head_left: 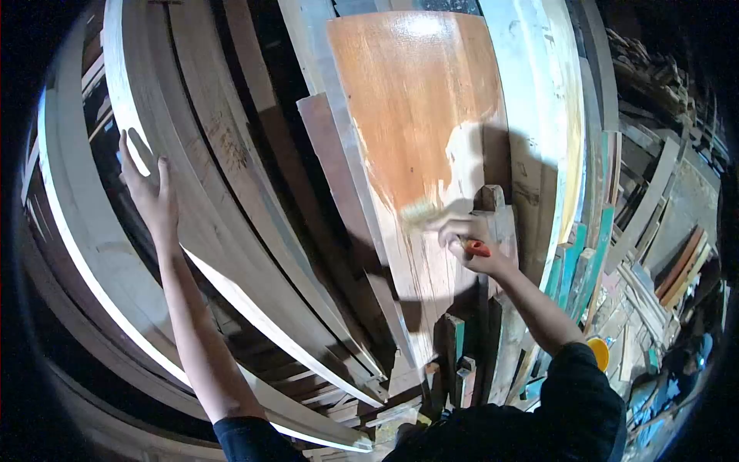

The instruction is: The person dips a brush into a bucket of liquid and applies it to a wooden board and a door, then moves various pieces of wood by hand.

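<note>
A tall wooden panel (412, 100) stands upright before me, its upper part coated a glossy orange-brown and its lower part pale and bare with dark drips. My right hand (471, 242) is closed round a paintbrush (419, 211) with a red-orange handle end. The pale bristles lie at the lower edge of the coated area. Off to the left, my left hand (150, 192) has its thumb and fingers apart, up against a long plank (146, 69) with a bright edge.
Long boards (208, 123) lean on the left of the panel. A pale plank (535, 77) stands close on its right. Timber posts with green faces (573, 262) rise at lower right, near a yellow container (598, 354). Scrap wood (647, 285) litters the far right.
</note>
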A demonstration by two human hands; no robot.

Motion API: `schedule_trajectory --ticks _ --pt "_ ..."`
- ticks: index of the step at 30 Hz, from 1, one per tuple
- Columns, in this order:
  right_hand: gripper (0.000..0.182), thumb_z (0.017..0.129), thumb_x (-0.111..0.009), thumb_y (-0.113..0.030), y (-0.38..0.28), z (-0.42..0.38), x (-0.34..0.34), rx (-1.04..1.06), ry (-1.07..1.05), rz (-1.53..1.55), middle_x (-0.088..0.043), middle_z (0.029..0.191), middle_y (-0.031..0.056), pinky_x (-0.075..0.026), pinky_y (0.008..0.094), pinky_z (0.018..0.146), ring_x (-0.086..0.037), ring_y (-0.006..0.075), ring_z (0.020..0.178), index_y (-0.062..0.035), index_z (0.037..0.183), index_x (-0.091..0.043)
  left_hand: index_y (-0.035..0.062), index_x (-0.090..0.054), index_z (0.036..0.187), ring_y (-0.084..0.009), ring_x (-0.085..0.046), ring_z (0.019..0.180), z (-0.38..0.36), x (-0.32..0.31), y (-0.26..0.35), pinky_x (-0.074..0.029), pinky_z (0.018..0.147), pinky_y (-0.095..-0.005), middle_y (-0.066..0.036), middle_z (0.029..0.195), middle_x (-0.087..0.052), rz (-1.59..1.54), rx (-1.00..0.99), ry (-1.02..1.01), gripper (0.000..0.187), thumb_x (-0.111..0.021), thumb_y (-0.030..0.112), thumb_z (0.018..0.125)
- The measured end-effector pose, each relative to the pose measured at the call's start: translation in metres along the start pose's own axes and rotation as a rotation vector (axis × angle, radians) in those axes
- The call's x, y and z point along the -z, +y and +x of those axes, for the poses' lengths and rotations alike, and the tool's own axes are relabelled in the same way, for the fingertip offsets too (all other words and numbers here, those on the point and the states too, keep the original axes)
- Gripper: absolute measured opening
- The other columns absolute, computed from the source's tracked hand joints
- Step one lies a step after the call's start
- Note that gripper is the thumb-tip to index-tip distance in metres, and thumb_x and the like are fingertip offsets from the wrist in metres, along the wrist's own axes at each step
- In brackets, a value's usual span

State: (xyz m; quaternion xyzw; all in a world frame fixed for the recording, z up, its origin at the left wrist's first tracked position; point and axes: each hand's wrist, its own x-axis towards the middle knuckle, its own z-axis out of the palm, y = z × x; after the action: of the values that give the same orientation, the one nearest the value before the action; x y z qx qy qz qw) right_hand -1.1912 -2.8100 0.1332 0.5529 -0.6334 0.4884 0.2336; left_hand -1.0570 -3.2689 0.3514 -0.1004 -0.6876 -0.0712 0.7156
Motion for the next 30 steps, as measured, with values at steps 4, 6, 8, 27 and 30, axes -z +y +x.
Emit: schedule_trajectory --ticks 4,6,8,27,30 --pt "0.010 0.090 -0.063 -0.011 -0.015 0.026 0.010 -0.188 -0.333 0.045 -0.073 0.098 0.0101 -0.054 0.0313 0.082 -0.070 0.0194 0.089 -0.0019 0.089 -0.068 0.0093 -0.031 0.153 -0.0314 -0.030 0.145 -0.001 -0.001 0.002 -0.019 0.119 -0.0489 -0.018 0.154 -0.037 0.014 0.022 0.004 0.065 -0.060 0.015 0.095" --pt "0.011 0.090 -0.062 -0.011 -0.015 0.063 0.011 -0.275 -0.342 0.029 -0.072 0.103 0.0104 -0.052 0.0338 0.088 -0.069 0.0200 0.095 -0.0018 0.088 -0.068 0.0087 -0.032 0.152 -0.0304 -0.030 0.145 -0.001 0.001 0.000 -0.021 0.119 -0.0478 -0.017 0.155 -0.037 0.021 0.025 -0.003 0.065 -0.060 0.015 0.095" --pt "0.011 0.091 -0.060 -0.009 -0.018 0.108 0.017 -0.393 -0.263 -0.070 -0.070 0.113 0.0098 -0.054 0.0343 0.086 -0.068 0.0202 0.097 -0.0031 0.091 -0.068 0.0064 -0.031 0.152 -0.0312 -0.030 0.146 0.000 0.001 0.004 -0.021 0.119 -0.0449 -0.018 0.155 -0.036 -0.030 0.044 -0.014 0.067 -0.062 0.012 0.093" --pt "0.012 0.083 -0.066 -0.012 -0.033 0.069 -0.033 0.050 -0.100 -0.393 -0.065 0.090 0.0125 -0.052 0.0395 0.071 -0.066 0.0318 0.079 -0.0037 0.092 -0.063 0.0039 -0.033 0.151 -0.0303 -0.032 0.145 0.000 0.001 -0.001 -0.024 0.118 -0.0425 -0.016 0.155 -0.036 0.049 0.001 -0.006 0.064 -0.062 0.014 0.095" --pt "0.012 0.082 -0.067 -0.013 -0.047 0.063 -0.028 -0.049 -0.329 -0.166 -0.063 0.087 0.0128 -0.051 0.0412 0.070 -0.064 0.0347 0.078 -0.0040 0.088 -0.061 0.0035 -0.032 0.151 -0.0307 -0.034 0.144 0.002 0.002 -0.006 -0.025 0.118 -0.0422 -0.018 0.154 -0.038 0.040 -0.012 0.005 0.067 -0.063 0.013 0.093"
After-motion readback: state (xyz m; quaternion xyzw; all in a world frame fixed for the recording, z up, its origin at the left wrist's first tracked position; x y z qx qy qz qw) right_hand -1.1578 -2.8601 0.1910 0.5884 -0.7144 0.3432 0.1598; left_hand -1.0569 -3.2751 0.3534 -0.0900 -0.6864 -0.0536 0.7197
